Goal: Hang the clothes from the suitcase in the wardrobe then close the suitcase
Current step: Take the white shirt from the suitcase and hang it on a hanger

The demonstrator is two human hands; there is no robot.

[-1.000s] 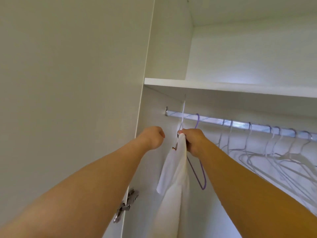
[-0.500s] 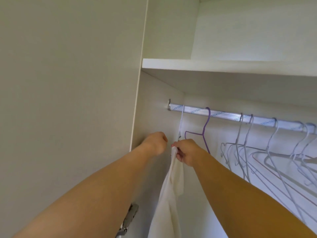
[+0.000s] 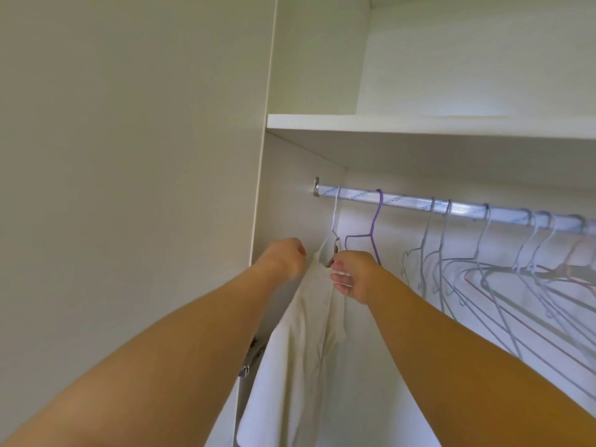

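White hanger (image 3: 335, 214) now on rail (image 3: 403, 201), below wardrobe shelf (image 3: 419, 125)

Shelf (image 3: 419, 125) close above rod (image 3: 403, 200); hangers (image 3: 516, 271) crowd right.

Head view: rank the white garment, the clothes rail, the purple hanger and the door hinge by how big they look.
1. White garment: largest, though nearest the camera and cut off below.
2. Clothes rail: long but thin, runs out of frame.
3. Purple hanger: partly hidden.
4. Door hinge: smallest.
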